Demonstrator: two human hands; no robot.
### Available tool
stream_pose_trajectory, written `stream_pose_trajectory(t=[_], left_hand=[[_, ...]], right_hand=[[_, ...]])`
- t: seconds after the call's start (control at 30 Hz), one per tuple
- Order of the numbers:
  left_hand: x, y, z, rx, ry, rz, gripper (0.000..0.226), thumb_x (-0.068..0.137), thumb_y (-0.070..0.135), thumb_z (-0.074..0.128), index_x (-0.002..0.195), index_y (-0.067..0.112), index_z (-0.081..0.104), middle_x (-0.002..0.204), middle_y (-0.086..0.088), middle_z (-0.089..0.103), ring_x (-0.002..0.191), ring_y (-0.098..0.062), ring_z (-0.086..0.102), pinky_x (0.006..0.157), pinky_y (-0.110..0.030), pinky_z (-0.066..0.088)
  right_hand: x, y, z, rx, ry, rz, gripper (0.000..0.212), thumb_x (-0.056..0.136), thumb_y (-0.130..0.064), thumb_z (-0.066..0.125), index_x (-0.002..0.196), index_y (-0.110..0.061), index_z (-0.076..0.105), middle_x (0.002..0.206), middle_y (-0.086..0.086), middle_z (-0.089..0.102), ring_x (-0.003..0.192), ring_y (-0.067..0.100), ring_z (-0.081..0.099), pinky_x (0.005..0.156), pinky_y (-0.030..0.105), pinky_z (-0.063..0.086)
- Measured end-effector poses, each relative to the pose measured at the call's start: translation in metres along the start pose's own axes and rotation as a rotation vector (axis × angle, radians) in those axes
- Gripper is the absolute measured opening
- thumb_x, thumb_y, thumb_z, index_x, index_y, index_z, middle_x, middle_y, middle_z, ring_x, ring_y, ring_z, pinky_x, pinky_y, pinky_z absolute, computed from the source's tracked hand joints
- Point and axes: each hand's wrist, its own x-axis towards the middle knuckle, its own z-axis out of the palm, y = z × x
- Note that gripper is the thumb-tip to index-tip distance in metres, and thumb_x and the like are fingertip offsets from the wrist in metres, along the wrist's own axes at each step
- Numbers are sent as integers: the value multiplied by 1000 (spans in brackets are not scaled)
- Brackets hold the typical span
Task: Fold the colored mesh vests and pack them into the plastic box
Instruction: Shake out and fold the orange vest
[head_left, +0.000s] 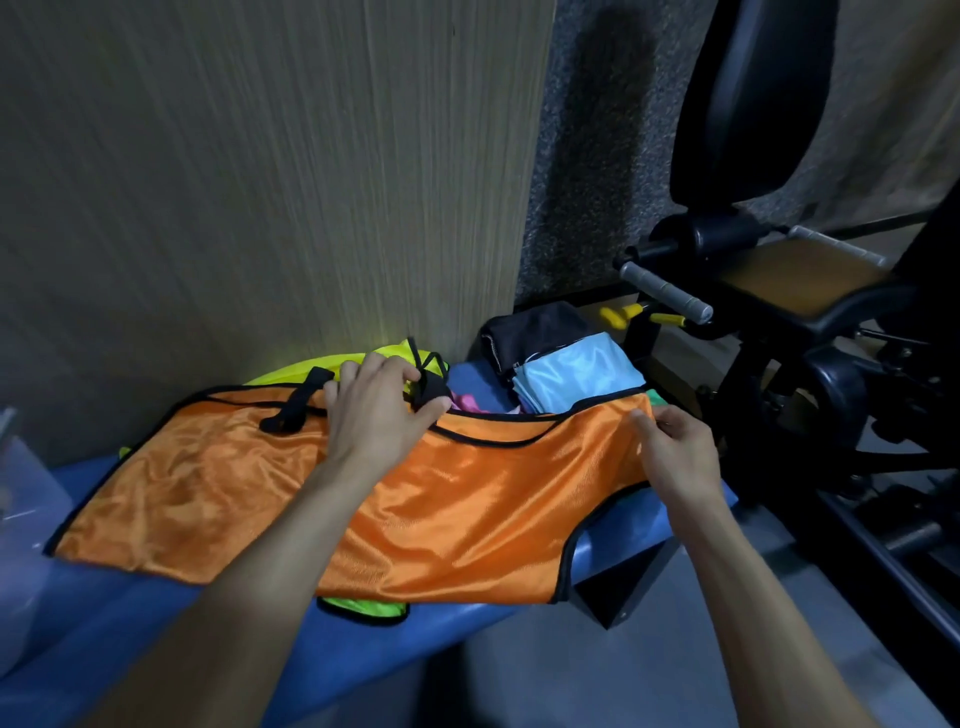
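Note:
An orange mesh vest (447, 509) with black trim lies spread flat across the blue bench (156, 618). My left hand (379, 410) lies on its upper edge and pinches a black strap (428, 392) there. My right hand (675, 449) pinches the vest's right corner between thumb and fingers. A neon yellow-green vest (306, 366) lies under the orange one, and a piece of it also pokes out at the front edge. The clear plastic box (23, 525) shows only partly at the far left.
Behind the orange vest lie a light blue vest (576, 376), a pink one (467, 402) and a black cloth (530, 330). A wood-grain panel (270, 182) rises behind the bench. A black exercise machine (789, 312) stands close on the right.

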Motion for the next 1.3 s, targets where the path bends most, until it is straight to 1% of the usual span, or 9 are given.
stream_pose_trajectory(t=[0.23, 0.5, 0.7, 0.77, 0.87, 0.93, 1.03, 1.17, 1.3], left_hand=[[8, 1, 2, -201, -81, 78, 20, 93, 25, 71, 108, 36, 64, 89, 17, 61, 106, -16, 49, 84, -33, 22], [37, 4, 13, -102, 49, 4, 12, 94, 23, 66, 91, 31, 57, 85, 11, 65, 99, -22, 57, 89, -39, 32], [20, 0, 20, -14, 104, 103, 10, 99, 31, 58, 106, 24, 56, 109, 1, 58, 105, -27, 51, 91, -42, 36], [4, 1, 8, -58, 180, 263, 13, 98, 31, 58, 109, 23, 59, 111, 3, 56, 103, -24, 49, 88, -41, 39], [-32, -6, -17, -44, 105, 509, 7, 99, 33, 57, 99, 26, 60, 97, 9, 58, 91, -19, 56, 74, -36, 46], [-51, -24, -33, 76, 66, 477, 19, 98, 41, 54, 83, 29, 56, 76, 10, 59, 72, -18, 63, 54, -32, 43], [-56, -64, -53, 256, 21, 260, 34, 96, 48, 57, 71, 26, 49, 62, 9, 59, 62, -23, 65, 51, -30, 44], [-57, -93, -59, 249, -46, 209, 11, 94, 41, 60, 93, 30, 64, 85, 10, 61, 83, -22, 65, 60, -34, 50], [-39, -104, -55, 208, 0, 240, 40, 98, 36, 58, 136, 21, 60, 123, 2, 57, 113, -24, 51, 90, -43, 50]], right_hand=[[1, 1, -3, -75, 23, 73, 27, 96, -28, 58, 85, -5, 66, 73, 6, 60, 70, 21, 57, 70, 42, 50], [6, 1, 0, -161, 79, 157, 36, 97, -26, 50, 95, 9, 61, 78, 9, 53, 65, 21, 44, 56, 35, 33], [9, -1, 4, -175, 87, 157, 27, 97, -28, 49, 78, -8, 51, 71, 8, 47, 61, 22, 41, 55, 36, 32], [8, -4, 5, -169, 86, 141, 29, 97, -28, 49, 76, -9, 48, 69, 7, 44, 60, 21, 40, 55, 36, 31], [4, -10, 6, -158, 82, 89, 31, 96, -27, 50, 72, -9, 45, 64, 5, 42, 58, 20, 38, 54, 36, 29], [1, -14, 8, -161, 82, 46, 33, 95, -28, 53, 71, -5, 50, 64, 7, 45, 59, 22, 40, 54, 36, 31], [-3, -17, 10, -183, 82, -7, 39, 95, -31, 55, 83, 6, 60, 68, 10, 53, 60, 23, 45, 55, 36, 35], [-6, -19, 12, -207, 81, -50, 40, 97, -33, 56, 89, 6, 63, 69, 13, 54, 61, 25, 47, 57, 37, 37], [-8, -17, 14, -204, 99, -60, 46, 97, -35, 56, 90, 11, 60, 68, 17, 52, 60, 27, 45, 56, 37, 36]])
